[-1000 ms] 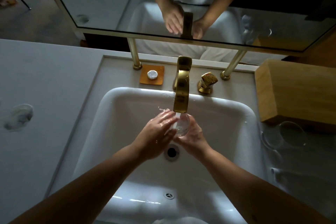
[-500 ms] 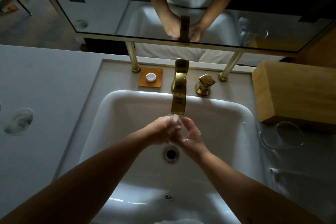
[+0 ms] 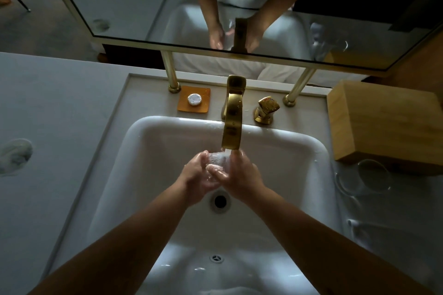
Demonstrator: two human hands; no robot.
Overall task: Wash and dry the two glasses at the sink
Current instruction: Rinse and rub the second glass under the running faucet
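A small clear glass (image 3: 217,158) sits between both hands under the running gold faucet (image 3: 232,124), over the white sink (image 3: 153,151). My left hand (image 3: 196,176) cups it from the left and my right hand (image 3: 241,175) wraps it from the right; water splashes on it. Fingers hide most of the glass. A second clear glass (image 3: 372,176) stands on the counter to the right of the basin, just in front of a wooden box.
A gold tap handle (image 3: 266,109) is right of the spout. An orange soap dish (image 3: 194,102) with a white round soap sits left of it. The wooden box (image 3: 383,124) lies at right. The drain (image 3: 219,200) is below my hands. A mirror (image 3: 239,7) hangs behind.
Both hands have closed more tightly around the glass under the stream and turned it; the glass's open top, visible a second ago, is now mostly hidden.
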